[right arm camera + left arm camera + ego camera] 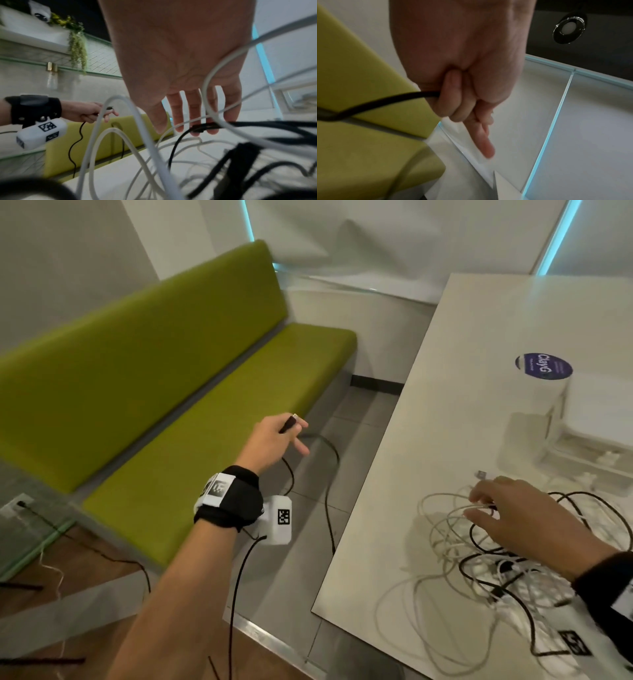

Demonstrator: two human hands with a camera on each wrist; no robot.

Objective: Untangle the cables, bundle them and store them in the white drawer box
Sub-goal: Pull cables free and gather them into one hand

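A tangle of white and black cables point(479, 570) lies on the white table point(445, 371). My right hand point(486, 501) hovers flat over it, fingers straight and spread, touching the top loops; a white loop crosses those fingers point(193, 115) in the right wrist view. My left hand point(294, 429), held out over the gap beside the table, pinches the plug end of a black cable point(329, 474). That cable point(385, 102) hangs in a loop and runs back up to the table edge. The white drawer box point(589, 446) stands just beyond the tangle.
A clear tub with a purple lid point(544, 367) stands against the drawer box. A green bench point(205, 405) runs along the wall on the left, with tiled floor between it and the table. Thin cables trail on the floor at lower left.
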